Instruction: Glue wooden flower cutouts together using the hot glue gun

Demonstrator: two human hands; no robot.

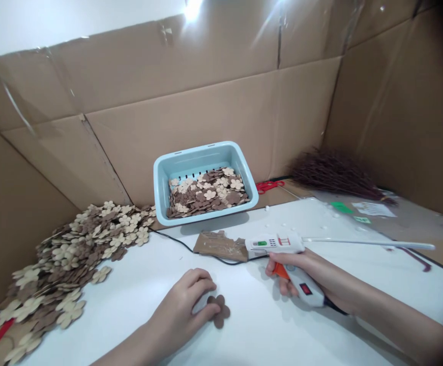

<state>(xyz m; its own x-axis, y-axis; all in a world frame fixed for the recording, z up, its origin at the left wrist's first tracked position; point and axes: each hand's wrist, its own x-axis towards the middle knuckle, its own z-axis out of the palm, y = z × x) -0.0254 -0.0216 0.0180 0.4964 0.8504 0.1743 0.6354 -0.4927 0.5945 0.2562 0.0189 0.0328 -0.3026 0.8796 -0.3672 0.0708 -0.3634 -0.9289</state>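
Note:
My left hand (186, 302) is at the near middle of the white table, its fingers curled and its thumb on a brown flower cutout (221, 314). Whether the flower lies flat on the table or is slightly lifted, I cannot tell. In my right hand (301, 272) is a white glue gun (276, 244), gripped by its handle near the orange trigger. A long clear glue stick (370, 242) sticks out of its rear to the right. The nozzle points left, over a torn piece of cardboard (215, 246) stained with glue.
A blue basket (206, 219) of brown and cream flowers stands at the back. Loose flowers (91, 239) are heaped along the left. Red scissors (269, 186) and dark twigs (331, 173) lie at the rear. A black cord (179, 240) crosses the table. Cardboard walls (206, 112) surround it.

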